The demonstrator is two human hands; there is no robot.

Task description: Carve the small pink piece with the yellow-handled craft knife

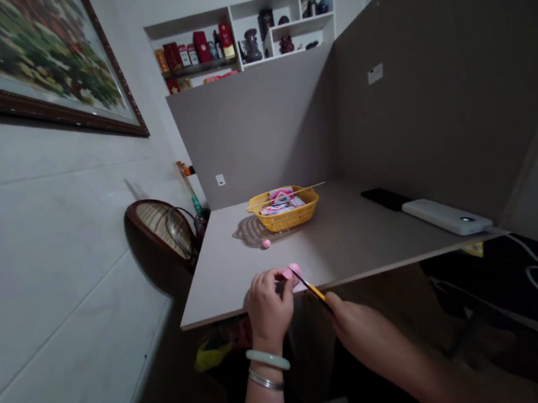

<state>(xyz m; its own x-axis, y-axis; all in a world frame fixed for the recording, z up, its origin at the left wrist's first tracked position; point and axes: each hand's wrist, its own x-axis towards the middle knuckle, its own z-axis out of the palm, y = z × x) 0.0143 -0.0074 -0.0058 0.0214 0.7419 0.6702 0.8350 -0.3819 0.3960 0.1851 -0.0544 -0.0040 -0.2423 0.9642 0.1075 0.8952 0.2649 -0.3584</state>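
Observation:
At the table's near edge my left hand (268, 304) has its fingers closed around a soft-looking pink lump (294, 268), pressing it on the tabletop. My right hand (351, 318) grips a slim knife (317, 290) with a yellow and black handle. Its thin dark blade lies against the pink lump, close to my left fingertips; how deep it sits I cannot tell. A small pink ball (266, 244) rests farther back on the table, apart from both hands.
Behind the ball stands a yellow basket (288, 220) holding colourful packets, a thin stick (307, 187) across its rim. At the right lie a white power bank (446, 217) with a cable and a dark flat object (384, 199). Grey panels (259, 135) border the table's back and right.

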